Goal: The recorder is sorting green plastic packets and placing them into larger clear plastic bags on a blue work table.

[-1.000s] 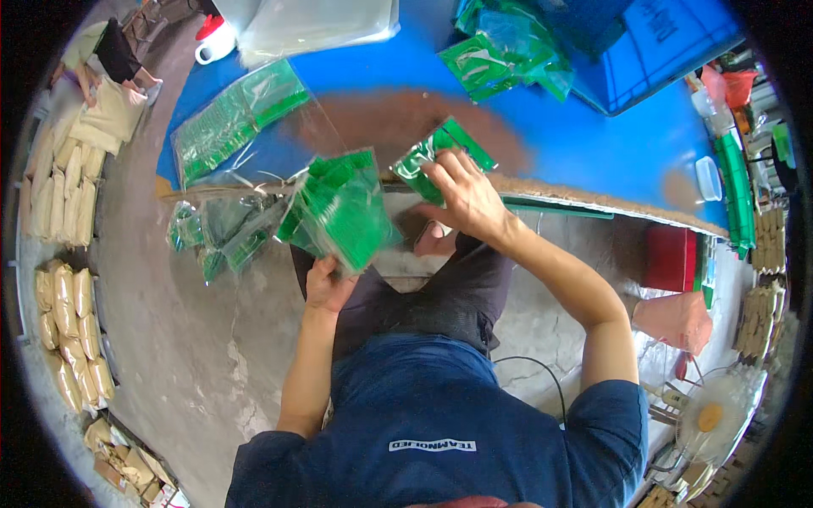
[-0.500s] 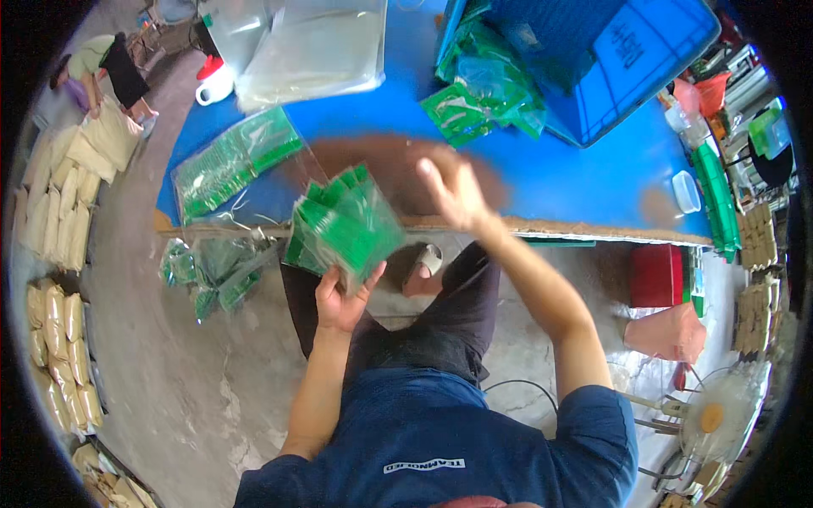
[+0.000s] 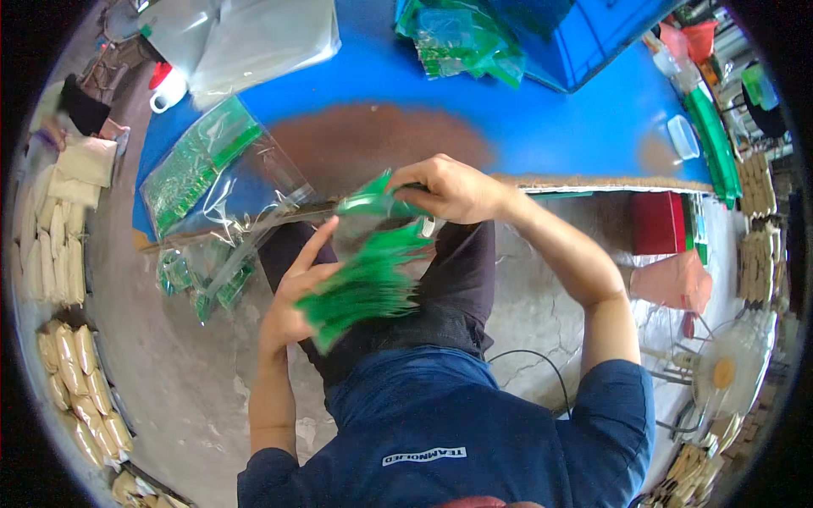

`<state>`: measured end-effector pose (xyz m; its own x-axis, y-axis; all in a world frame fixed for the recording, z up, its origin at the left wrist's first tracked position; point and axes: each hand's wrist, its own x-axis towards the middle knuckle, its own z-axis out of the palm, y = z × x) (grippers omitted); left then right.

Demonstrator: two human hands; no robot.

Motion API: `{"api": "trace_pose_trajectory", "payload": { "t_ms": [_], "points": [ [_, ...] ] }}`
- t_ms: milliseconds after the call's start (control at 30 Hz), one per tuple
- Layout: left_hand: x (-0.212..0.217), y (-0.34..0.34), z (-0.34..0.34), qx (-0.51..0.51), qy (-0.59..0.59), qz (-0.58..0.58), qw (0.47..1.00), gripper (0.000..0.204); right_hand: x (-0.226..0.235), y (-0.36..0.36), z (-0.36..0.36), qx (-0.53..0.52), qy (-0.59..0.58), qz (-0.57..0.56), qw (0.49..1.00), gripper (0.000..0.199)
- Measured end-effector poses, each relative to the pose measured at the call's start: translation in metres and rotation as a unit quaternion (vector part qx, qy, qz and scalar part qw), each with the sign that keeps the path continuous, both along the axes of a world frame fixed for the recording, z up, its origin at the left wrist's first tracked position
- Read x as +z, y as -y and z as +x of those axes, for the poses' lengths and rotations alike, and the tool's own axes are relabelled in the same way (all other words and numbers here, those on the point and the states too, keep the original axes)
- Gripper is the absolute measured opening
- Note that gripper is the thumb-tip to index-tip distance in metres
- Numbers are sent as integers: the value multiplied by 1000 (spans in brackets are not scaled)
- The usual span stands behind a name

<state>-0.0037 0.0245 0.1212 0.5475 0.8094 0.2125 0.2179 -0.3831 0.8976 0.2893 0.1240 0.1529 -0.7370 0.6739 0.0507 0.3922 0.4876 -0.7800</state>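
My left hand (image 3: 296, 296) grips a fanned bundle of thin green plastic pieces (image 3: 368, 275) above my lap, its index finger pointing up. The bundle is smeared by motion. Just beyond it, at the table edge, my right hand (image 3: 449, 190) is closed on a smaller green plastic piece (image 3: 368, 200). To the left lies a clear bag of green pieces (image 3: 199, 169) on the blue table (image 3: 576, 127). A crumpled clear plastic bag (image 3: 271, 186) lies beside it, near the front edge.
Clear plastic sheets (image 3: 267, 42) and a white jug with a red lid (image 3: 168, 89) are at the back left. Green packets (image 3: 466, 42) lie by a blue crate (image 3: 584, 42). More bagged green pieces (image 3: 207, 279) hang below the table. A fan (image 3: 724, 372) stands at right.
My right hand has come in from the right and closed on a green piece. The bundle in my left hand has swung lower, toward my lap. The table has shifted up in view.
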Motion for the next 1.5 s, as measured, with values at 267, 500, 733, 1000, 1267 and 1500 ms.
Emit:
{"api": "trace_pose_trajectory", "payload": {
  "t_ms": [267, 500, 733, 1000, 1267, 1500],
  "points": [
    [-75, 30, 32, 112, 233, -313, 914, 83, -6, -169, 12, -274, 50, 100, 955, 57],
    [-112, 56, 27, 115, 534, -386, 743, 76, -72, -246, 91, -525, 248, 180, 794, 84],
    [-107, 51, 21, 84, 597, -458, 654, 64, -78, -162, 107, -166, 236, 434, 853, 73],
    [-127, 35, 26, 73, 569, -423, 702, 42, -24, -127, 127, -102, 337, 426, 833, 70],
    [-125, 41, 16, 83, 581, -410, 698, 49, -75, 0, -15, -277, 220, 316, 880, 89],
    [-127, 47, 4, 12, 589, -393, 706, 54, -89, 29, -15, -290, 35, 316, 903, 84]
  ]
}}
